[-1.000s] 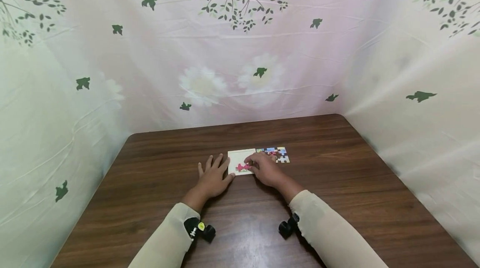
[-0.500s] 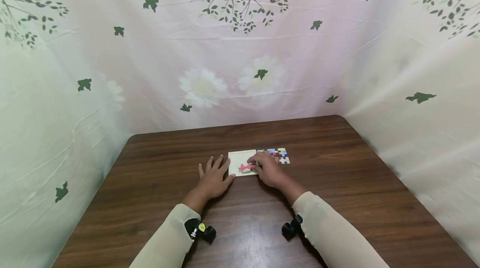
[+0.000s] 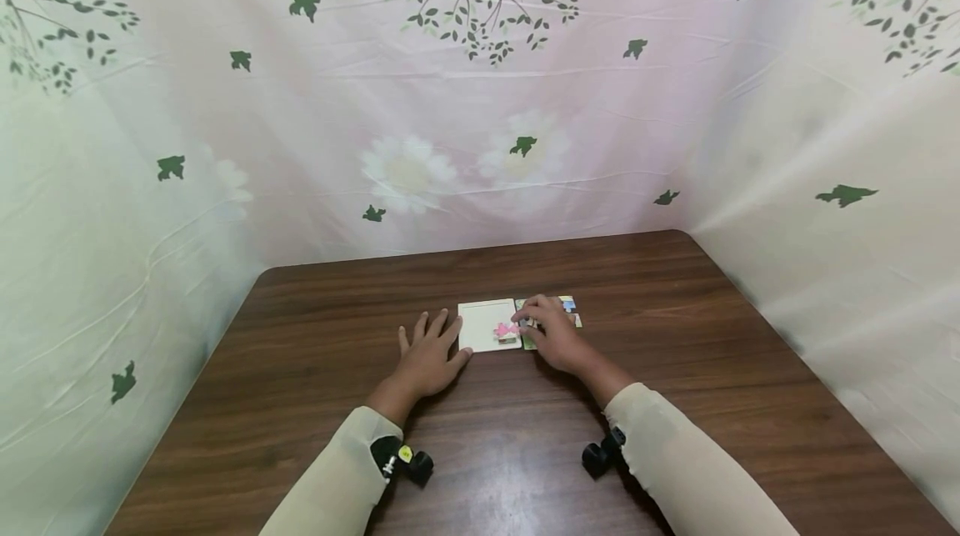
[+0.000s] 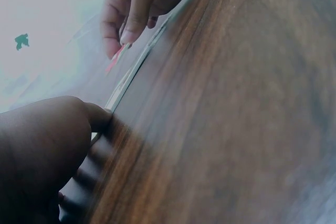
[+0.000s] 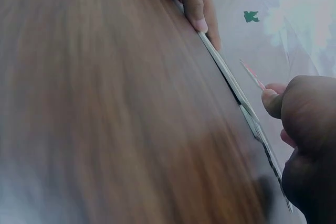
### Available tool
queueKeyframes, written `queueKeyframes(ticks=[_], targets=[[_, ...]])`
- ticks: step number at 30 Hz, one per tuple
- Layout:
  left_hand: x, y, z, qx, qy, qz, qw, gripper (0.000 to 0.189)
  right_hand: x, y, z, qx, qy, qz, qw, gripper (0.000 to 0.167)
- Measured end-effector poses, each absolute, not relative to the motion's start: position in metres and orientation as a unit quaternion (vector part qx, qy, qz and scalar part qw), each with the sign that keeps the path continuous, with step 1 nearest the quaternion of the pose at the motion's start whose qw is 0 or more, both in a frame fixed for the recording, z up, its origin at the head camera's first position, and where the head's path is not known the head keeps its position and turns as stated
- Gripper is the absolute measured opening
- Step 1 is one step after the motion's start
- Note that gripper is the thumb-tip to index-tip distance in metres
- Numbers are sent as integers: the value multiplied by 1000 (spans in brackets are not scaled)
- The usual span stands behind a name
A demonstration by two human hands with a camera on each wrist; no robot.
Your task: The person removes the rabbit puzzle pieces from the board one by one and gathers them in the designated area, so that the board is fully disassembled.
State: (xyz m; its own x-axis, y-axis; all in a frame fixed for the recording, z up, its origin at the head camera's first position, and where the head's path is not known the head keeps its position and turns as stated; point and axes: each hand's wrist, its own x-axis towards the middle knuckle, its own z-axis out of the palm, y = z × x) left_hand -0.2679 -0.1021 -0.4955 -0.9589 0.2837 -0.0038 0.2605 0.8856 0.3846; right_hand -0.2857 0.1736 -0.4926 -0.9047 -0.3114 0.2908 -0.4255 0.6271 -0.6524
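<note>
A white puzzle board (image 3: 477,319) with a raised rim lies on the brown table. My left hand (image 3: 426,363) rests flat at its left edge with the fingers spread, and the thumb touches the near corner. Above the board's right part, my right hand (image 3: 557,339) pinches a pink-and-white puzzle piece (image 3: 506,332) between thumb and fingers. In the right wrist view this puzzle piece (image 5: 253,74) is tilted and raised clear of the board. Several colourful puzzle pieces (image 3: 568,303) lie right of the board, partly hidden under my right hand.
The wooden table (image 3: 480,436) has a far edge that runs close behind the board. A pale curtain (image 3: 450,102) printed with leaves and birds hangs behind and along both sides.
My right hand has moved to the right and lifted the pink puzzle piece from the board's lower middle, carrying it toward the right edge. My left hand has stayed in place.
</note>
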Motion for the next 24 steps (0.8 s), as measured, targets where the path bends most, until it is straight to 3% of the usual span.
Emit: queueKeyframes(ticks=[8,24], targets=[[-269,-101,-496,140,971,192,31,70,-286,196,-497,200,-889,401,97,19],[-271,-101,-499,138,973,184,31,70,-283,233,-498,178,-894,406,64,19]])
